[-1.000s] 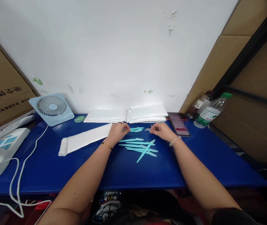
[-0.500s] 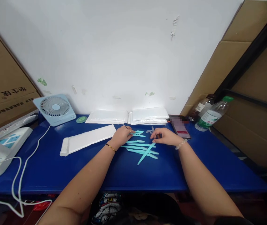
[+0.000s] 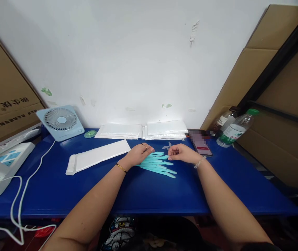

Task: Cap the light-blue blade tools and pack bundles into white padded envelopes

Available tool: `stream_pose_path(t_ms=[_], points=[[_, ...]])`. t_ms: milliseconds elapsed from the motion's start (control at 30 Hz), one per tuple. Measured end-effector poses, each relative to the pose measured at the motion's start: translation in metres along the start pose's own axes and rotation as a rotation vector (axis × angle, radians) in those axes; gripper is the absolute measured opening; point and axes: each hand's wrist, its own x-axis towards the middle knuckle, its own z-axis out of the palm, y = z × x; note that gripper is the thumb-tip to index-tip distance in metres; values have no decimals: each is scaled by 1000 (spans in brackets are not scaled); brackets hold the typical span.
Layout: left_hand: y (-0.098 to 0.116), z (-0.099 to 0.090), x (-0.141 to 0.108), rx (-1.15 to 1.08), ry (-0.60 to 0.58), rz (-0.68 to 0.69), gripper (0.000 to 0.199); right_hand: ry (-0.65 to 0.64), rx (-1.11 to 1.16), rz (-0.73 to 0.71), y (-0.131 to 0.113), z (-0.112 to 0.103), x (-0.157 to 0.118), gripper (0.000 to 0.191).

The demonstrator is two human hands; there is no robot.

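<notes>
Several slim teal eyebrow razors [image 3: 157,168] lie fanned out on the blue table, their tips toward the right. My left hand [image 3: 140,153] is curled over their left ends, and its fingertips are partly hidden. At the upper right of the fan, my right hand [image 3: 180,152] pinches the tip of one eyebrow razor [image 3: 164,157] between thumb and fingers. Just behind my right hand lie small translucent pieces [image 3: 167,146]. A long white padded envelope [image 3: 99,156] rests left of my left hand.
White envelopes in two stacks [image 3: 119,131] [image 3: 166,129] line the wall. A blue fan [image 3: 61,120], a green disc [image 3: 90,134] and a white cabled device [image 3: 10,167] are on the left. A phone [image 3: 202,144] and two bottles [image 3: 234,132] [image 3: 223,120] stand right, beside cardboard.
The razor that lay slanted across the others under my right hand now lies in line with the fan. My left hand has shifted slightly down and right over the left ends.
</notes>
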Motion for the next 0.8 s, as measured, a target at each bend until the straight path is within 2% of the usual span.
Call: stream_pose_path(t_ms=[100, 267, 400, 500, 567, 633, 700, 800], points=[[2, -2, 0, -3, -45, -21, 39, 138, 65, -13, 0, 9, 8, 32], [-9, -3, 2, 113, -45, -85, 30, 131, 102, -22, 7, 11, 14, 31], [-15, -8, -2, 136, -32, -195, 30, 263, -41, 21, 22, -1, 13, 32], [-15, -8, -4, 113, -41, -189, 29, 393, -219, -20, 20, -5, 9, 30], [-13, -8, -4, 118, -29, -144, 27, 374, -283, -92, 10, -2, 5, 24], [-10, -7, -5, 147, -39, -85, 23, 275, -308, -146, -2, 6, 4, 19], [-8, -8, -5, 191, -81, -38, 19, 193, -343, -163, -10, 17, 5, 16], [-5, -7, -5, 238, -134, -27, 16, 143, -431, -150, -14, 31, 11, 14]])
